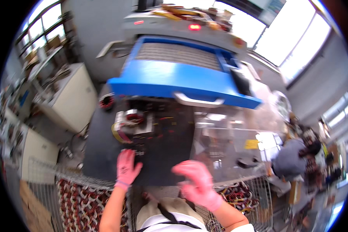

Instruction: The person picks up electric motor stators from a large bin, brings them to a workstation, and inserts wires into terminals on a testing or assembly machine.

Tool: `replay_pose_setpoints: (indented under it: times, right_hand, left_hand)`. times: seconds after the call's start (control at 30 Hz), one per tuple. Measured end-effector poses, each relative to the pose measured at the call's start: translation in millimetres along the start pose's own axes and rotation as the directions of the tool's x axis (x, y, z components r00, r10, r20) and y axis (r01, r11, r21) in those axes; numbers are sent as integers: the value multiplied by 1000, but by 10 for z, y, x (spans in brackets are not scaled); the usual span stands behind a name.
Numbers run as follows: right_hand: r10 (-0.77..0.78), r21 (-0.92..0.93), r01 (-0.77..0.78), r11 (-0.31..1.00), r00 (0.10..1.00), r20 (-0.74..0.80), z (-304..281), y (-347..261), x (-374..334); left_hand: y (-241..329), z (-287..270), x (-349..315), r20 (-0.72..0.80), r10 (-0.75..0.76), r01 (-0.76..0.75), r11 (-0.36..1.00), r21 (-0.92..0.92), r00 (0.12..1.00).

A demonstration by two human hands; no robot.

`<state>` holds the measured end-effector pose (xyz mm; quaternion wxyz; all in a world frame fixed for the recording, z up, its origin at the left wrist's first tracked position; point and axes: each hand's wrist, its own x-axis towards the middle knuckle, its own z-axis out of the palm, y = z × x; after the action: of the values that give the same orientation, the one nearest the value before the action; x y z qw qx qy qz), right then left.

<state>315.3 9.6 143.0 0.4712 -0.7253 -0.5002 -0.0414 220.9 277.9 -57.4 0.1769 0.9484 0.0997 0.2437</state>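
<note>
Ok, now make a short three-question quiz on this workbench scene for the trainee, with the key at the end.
1. True or false: the left hand and the right hand both wear green gloves.
2. What colour is the wide drawer-like tray with the pale handle?
a) yellow
b) blue
c) green
3. Which hand is nearer the white fixture on the black work surface?

Key:
1. False; the gloves are pink.
2. b
3. The left hand.
</note>
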Motion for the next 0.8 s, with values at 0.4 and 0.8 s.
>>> replay_pose_setpoints:
  times: [0.4, 0.8]
  right_hand:
    - [402, 166, -431, 887, 897, 184, 2808, 1040, 896]
    - [178, -587, -4, 810, 955, 238, 2157, 1671, 1903]
  left_hand:
    - [-369, 91, -298, -39, -22, 22, 1000, -5, 999]
    - [-308, -59, -236, -29, -52, 48, 991, -127, 998]
